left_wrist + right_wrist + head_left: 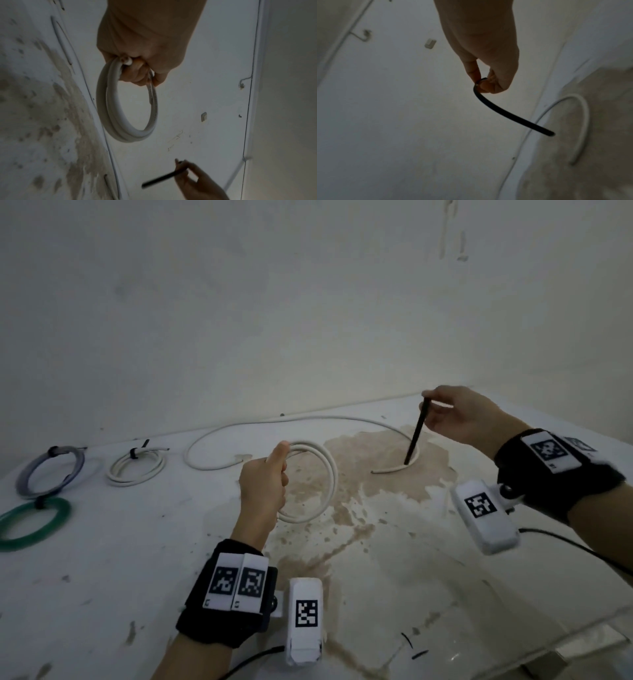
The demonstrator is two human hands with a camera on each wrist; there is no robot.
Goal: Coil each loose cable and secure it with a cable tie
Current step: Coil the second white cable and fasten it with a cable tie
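Your left hand [263, 491] is gripping one white cable coil [315, 484] above the bench [137, 577] middle; your right hand [462, 416] is pinching one black cable tie [415, 436]. Three tied coils [135, 465] are lying by the left edge, one loose white cable [260, 422] along the far edge.

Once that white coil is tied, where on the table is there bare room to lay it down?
The near table, in front of the green coil and beside the left hand, lies bare, as does the near right stretch below the right hand. The far left is crowded: grey coil, tied white coil and a loose white cable along the back.
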